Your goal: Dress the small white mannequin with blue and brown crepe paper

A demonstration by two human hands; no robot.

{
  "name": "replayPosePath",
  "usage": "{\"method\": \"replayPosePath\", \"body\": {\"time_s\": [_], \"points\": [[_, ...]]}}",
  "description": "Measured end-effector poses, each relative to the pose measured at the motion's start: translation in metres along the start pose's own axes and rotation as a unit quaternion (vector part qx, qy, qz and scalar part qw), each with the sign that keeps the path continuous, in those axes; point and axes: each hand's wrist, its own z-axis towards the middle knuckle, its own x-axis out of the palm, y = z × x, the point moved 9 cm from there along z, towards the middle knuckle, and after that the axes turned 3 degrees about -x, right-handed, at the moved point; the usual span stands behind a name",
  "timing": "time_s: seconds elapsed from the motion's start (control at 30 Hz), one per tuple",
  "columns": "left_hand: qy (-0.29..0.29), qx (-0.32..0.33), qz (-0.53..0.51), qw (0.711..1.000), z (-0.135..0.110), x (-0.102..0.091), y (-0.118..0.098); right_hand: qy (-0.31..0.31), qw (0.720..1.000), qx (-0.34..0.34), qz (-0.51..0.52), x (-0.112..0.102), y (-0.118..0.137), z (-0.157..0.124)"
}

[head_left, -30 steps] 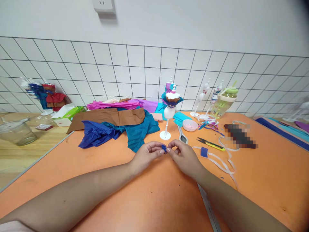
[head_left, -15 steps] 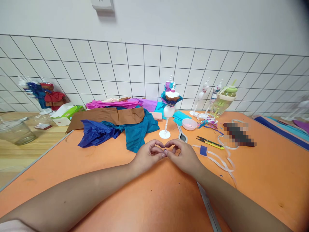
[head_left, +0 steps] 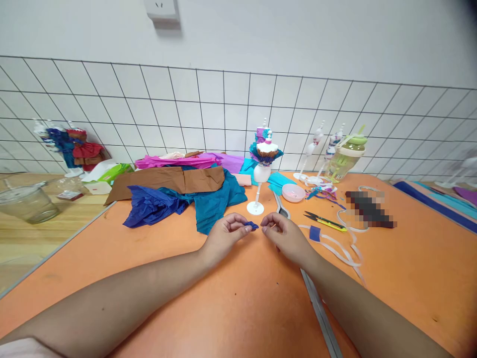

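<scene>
Between the thumb and fingers of my left hand [head_left: 227, 233] is a small piece of blue crepe paper [head_left: 252, 225], folded or crumpled, its tip pointing right. My right hand [head_left: 288, 237] is a short gap away, its thumb and fingertips drawn together with nothing showing between them. Just beyond both hands stands a small white dress form [head_left: 262, 173] on a round base, wearing a ruffled brown and teal paper piece. A flat blue paper square [head_left: 315, 233] lies on white ribbon [head_left: 341, 254] right of my right hand.
Crumpled blue paper [head_left: 151, 206], teal paper [head_left: 214, 211] and brown paper [head_left: 167, 180] lie at the left. Yellow thread snips [head_left: 326, 221], a pink bowl [head_left: 293, 193] and a green bottle [head_left: 346, 159] are at the right. A glass jar [head_left: 30, 204] stands far left.
My hands have moved apart. The blue crepe paper piece, mostly hidden between both hands before, now shows in my left hand, and my right fingers are off it.
</scene>
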Motion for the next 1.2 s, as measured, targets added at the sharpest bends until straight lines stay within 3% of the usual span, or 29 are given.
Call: {"method": "replayPosePath", "body": {"time_s": [0.1,0.23,0.67,0.73,0.8,0.9,0.97,1.07,1.2], "points": [[-0.007,0.019,-0.021,1.0,0.001,-0.003,-0.003,0.054,0.993,0.059,0.088,0.017,-0.011,-0.003],[-0.001,0.005,-0.031,0.999,0.0,-0.001,0.001,0.031,0.981,0.087,0.169,0.027,-0.017,-0.004],[0.041,0.019,-0.033,0.998,-0.008,0.008,-0.002,0.037,0.975,0.099,0.194,0.029,-0.012,-0.004],[0.037,0.059,-0.012,0.998,-0.008,0.004,-0.015,0.016,0.978,0.085,0.191,0.02,-0.008,-0.002],[-0.009,0.108,0.033,0.994,-0.001,-0.005,-0.037,-0.003,0.98,0.063,0.189,0.005,-0.001,0.001],[-0.087,0.133,0.108,0.981,0.029,-0.015,-0.073,-0.027,0.981,0.033,0.188,-0.026,0.021,0.009],[-0.081,0.119,0.125,0.982,0.061,-0.006,-0.091,-0.05,0.981,0.002,0.185,-0.051,0.044,0.016],[-0.019,0.142,0.069,0.987,0.107,0.02,-0.113,-0.095,0.976,-0.036,0.194,-0.089,0.075,0.026],[-0.012,0.134,0.022,0.991,0.128,0.037,-0.12,-0.129,0.956,-0.054,0.259,-0.119,0.091,0.036]]}}
